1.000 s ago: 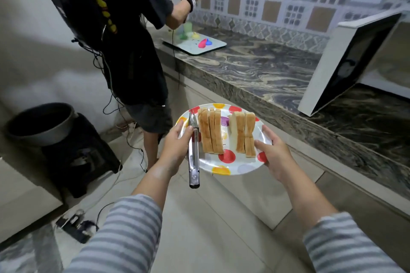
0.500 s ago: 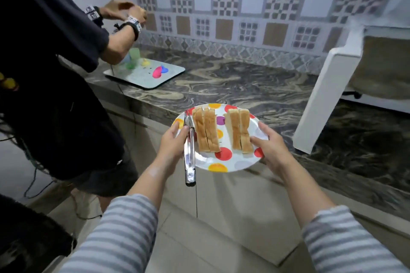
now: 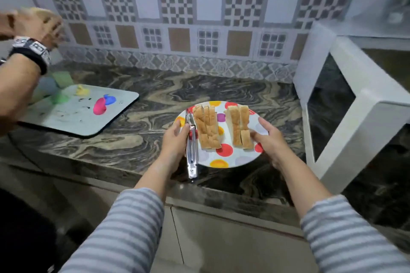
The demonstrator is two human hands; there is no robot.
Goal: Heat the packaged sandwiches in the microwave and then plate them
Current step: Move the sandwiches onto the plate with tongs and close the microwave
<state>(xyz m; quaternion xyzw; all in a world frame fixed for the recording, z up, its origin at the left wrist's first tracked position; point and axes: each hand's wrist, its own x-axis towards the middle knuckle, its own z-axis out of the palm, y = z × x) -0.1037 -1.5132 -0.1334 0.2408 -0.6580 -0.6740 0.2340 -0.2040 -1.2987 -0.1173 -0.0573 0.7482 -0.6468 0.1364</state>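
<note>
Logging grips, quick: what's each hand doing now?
Left hand: closed on tongs and plate rim.
Right hand: gripping the plate's right edge.

A dark marbled bench (image 3: 142, 139) runs across the scene, with brown and cream swirls. On its far left lies a pale grey tray (image 3: 75, 115) with rounded corners. On the tray are a pink blob (image 3: 99, 106), a blue blob (image 3: 109, 99) touching it, a yellow blob (image 3: 82, 90) and a green blob (image 3: 60, 98). Behind the bench is a tiled wall (image 3: 177, 11) with checker patterns. At the far left a second person's arm (image 3: 15, 86) wears a black wristband (image 3: 33, 53).
</note>
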